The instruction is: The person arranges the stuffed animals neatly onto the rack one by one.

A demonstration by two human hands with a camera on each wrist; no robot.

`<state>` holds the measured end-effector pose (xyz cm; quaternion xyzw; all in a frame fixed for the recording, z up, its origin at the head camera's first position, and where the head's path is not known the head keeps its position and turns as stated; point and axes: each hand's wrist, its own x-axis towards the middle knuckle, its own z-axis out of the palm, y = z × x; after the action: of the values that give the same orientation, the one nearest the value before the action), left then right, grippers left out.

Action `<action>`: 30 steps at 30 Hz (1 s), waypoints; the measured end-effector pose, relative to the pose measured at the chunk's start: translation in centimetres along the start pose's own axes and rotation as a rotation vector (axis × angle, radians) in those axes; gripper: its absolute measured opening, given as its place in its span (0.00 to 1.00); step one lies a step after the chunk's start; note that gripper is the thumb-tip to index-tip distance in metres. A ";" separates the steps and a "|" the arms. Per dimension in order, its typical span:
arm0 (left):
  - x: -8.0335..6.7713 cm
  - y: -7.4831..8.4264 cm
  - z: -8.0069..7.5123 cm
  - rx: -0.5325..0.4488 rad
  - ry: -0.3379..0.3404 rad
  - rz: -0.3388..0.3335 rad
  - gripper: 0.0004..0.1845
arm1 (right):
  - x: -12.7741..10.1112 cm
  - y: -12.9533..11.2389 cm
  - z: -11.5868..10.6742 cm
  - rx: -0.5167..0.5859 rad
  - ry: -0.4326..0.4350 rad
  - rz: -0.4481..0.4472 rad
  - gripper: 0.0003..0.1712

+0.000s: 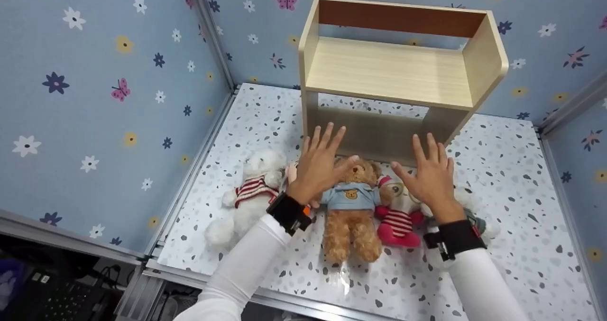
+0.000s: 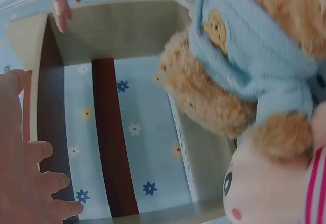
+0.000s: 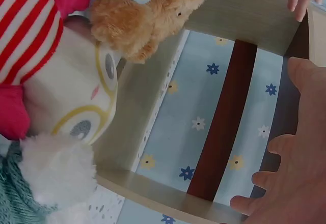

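Note:
Several plush toys lie in a row on the speckled table (image 1: 512, 202), in front of a wooden shelf (image 1: 393, 69). My left hand (image 1: 322, 162) is spread open above the head of a brown teddy bear (image 1: 351, 212) in a blue shirt and holds nothing. A white bear (image 1: 251, 193) in a striped shirt lies to its left. My right hand (image 1: 429, 174), also spread open and holding nothing, hovers over a pale toy in red stripes (image 1: 398, 216). The left wrist view shows the left hand (image 2: 30, 183), the teddy (image 2: 244, 56) and the shelf (image 2: 117, 30). The right wrist view shows the right hand (image 3: 300, 158) and the striped toy (image 3: 61, 81).
A white and teal plush (image 1: 476, 219) lies partly hidden under my right wrist. Blue flowered walls (image 1: 95, 98) close in the table on the left, back and right. A metal rail (image 1: 265, 297) runs along the near edge. Bare tabletop lies right of the toys.

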<state>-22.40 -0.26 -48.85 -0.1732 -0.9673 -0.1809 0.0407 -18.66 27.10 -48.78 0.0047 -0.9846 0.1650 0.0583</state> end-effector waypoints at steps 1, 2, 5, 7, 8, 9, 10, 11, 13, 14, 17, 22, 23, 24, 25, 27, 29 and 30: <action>-0.6 0.0 0.2 -0.026 0.004 0.007 0.44 | -0.2 0.0 0.2 0.006 -0.003 0.000 0.53; -1.2 -0.1 0.4 -0.050 0.008 0.010 0.44 | -0.5 0.0 0.4 0.010 -0.006 0.000 0.53; -3.2 -0.3 1.2 -0.120 0.030 0.003 0.43 | -1.1 -0.1 0.9 0.027 0.000 -0.005 0.51; -4.6 -0.4 1.9 -0.170 0.049 -0.008 0.42 | -1.5 -0.2 1.3 0.042 0.015 -0.006 0.50; -5.3 -0.4 2.2 -0.197 0.055 -0.017 0.41 | -1.7 -0.2 1.5 0.050 0.020 -0.006 0.50; -6.0 -0.3 2.4 -0.226 0.063 -0.023 0.40 | -2.0 -0.2 1.7 0.057 0.026 -0.007 0.49; -6.7 -0.2 2.7 -0.256 0.066 -0.033 0.39 | -2.2 -0.3 1.9 0.063 0.028 -0.007 0.49; -7.3 -0.1 2.9 -0.287 0.069 -0.046 0.38 | -2.4 -0.4 2.2 0.070 0.030 -0.004 0.49; -8.4 0.2 3.4 -0.347 0.071 -0.078 0.37 | -2.8 -0.5 2.6 0.084 0.029 0.000 0.48; -8.8 0.3 3.6 -0.374 0.076 -0.092 0.37 | -2.9 -0.6 2.8 0.088 0.028 0.004 0.47; -9.6 0.5 4.2 -0.434 0.087 -0.125 0.36 | -3.1 -1.0 3.4 0.117 0.036 0.016 0.45; -9.8 0.1 4.9 -0.469 0.095 -0.158 0.34 | -3.4 -1.7 4.0 0.173 0.048 0.034 0.40; -9.9 0.0 5.1 -0.474 0.090 -0.167 0.34 | -3.5 -1.8 4.2 0.183 0.049 0.037 0.39; -10.0 -0.1 5.2 -0.479 0.082 -0.176 0.34 | -3.7 -1.8 4.3 0.197 0.052 0.041 0.38; -10.1 -0.2 5.4 -0.485 0.078 -0.181 0.34 | -3.8 -1.8 4.5 0.212 0.054 0.041 0.37; -10.2 -0.4 5.7 -0.495 0.071 -0.191 0.34 | -4.2 -1.9 4.8 0.243 0.058 0.044 0.35; -10.0 -0.6 5.9 -0.495 0.074 -0.190 0.33 | -4.3 -1.7 5.0 0.266 0.054 0.054 0.33; -9.9 -0.7 6.0 -0.491 0.076 -0.188 0.33 | -4.4 -1.7 5.1 0.279 0.050 0.060 0.32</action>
<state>-13.47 -1.85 -56.04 -0.0805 -0.9039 -0.4197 0.0169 -14.84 23.78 -53.57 -0.0209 -0.9500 0.3019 0.0765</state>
